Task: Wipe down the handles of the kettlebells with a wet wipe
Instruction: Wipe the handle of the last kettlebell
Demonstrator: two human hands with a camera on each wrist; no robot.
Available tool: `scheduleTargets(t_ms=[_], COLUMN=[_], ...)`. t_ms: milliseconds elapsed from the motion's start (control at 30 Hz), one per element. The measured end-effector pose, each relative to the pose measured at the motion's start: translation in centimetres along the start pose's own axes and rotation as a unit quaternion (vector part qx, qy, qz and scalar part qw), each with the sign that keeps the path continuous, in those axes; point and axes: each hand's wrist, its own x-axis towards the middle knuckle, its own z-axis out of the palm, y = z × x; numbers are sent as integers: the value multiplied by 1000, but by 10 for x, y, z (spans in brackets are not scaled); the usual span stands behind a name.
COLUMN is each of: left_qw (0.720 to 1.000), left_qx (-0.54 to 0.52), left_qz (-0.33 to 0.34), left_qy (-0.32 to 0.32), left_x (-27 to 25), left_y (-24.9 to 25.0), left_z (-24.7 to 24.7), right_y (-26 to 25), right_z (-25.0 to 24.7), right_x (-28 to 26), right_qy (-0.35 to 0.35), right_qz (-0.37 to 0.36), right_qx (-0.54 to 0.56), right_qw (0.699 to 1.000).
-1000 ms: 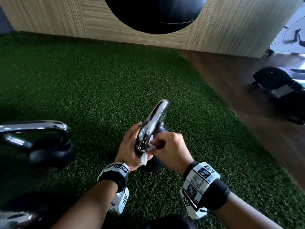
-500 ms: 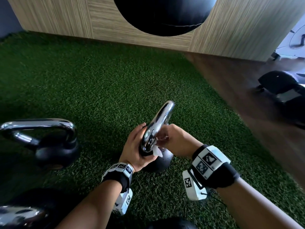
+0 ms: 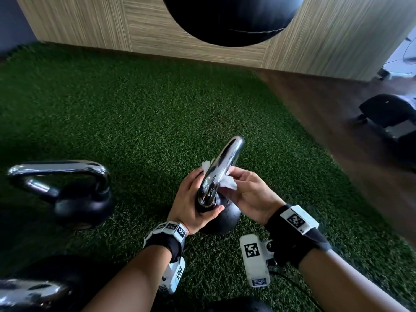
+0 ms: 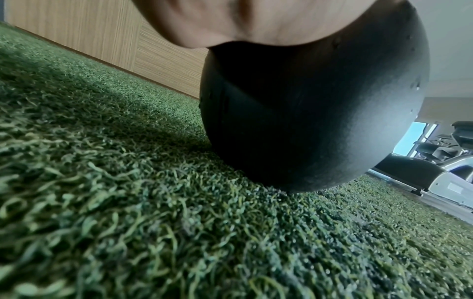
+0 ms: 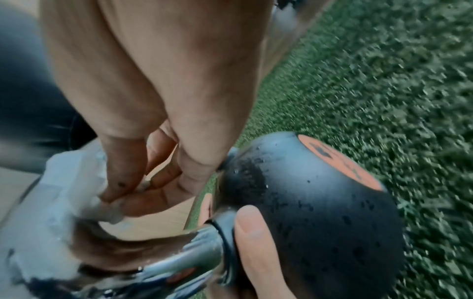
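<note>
A small black kettlebell stands on the green turf, its chrome handle rising up and away from me. My left hand grips the base of that handle, thumb across the front. My right hand pinches a white wet wipe against the underside of the handle; a corner of the wipe pokes out on the far left side. In the right wrist view the wipe is held between thumb and fingers beside the black ball with an orange label. The left wrist view shows only the ball on turf.
A second kettlebell with a chrome handle stands on the turf at left, and a third lies at the bottom left corner. A big black ball hangs before the wood wall. Dark gym machines stand on the wood floor at right.
My right hand has turned palm-up and slid the wipe from the handle's lower front to its underside, higher up. The left hand keeps its grip at the handle's base.
</note>
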Motion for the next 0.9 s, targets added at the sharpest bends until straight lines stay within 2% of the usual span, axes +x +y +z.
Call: scheduleTargets(t_ms=[133,333,467,533,600,667,900], left_qw=[1000,1000,1000,1000,1000,1000,998], left_qx=[-9,-17,-14,-6,-11,-21,37], left_qz=[-12,9,8,7,-5,-17,-34], left_qy=[-2,0,2,0,-3,-12,-33], left_x=[1,1,1,1,1,1,1], left_y=[0,-1,1,2,5,8,14], left_z=[0,-2,-4,-4,-5,-7,-7], right_y=[1,-6,-9,-14,-18,-19,-19], right_z=[1,4,3,2,1,0,-5], right_x=[1,19,20,23,27,26,30], right_qy=[-13,96,157,226,303,347,407], right_qz=[1,-87,-140,-180,-207,-215,-268], right_qx=[22,32,-45,-144,-281,-379,-464], right_qw=[1000,991,977,946,887,831,740])
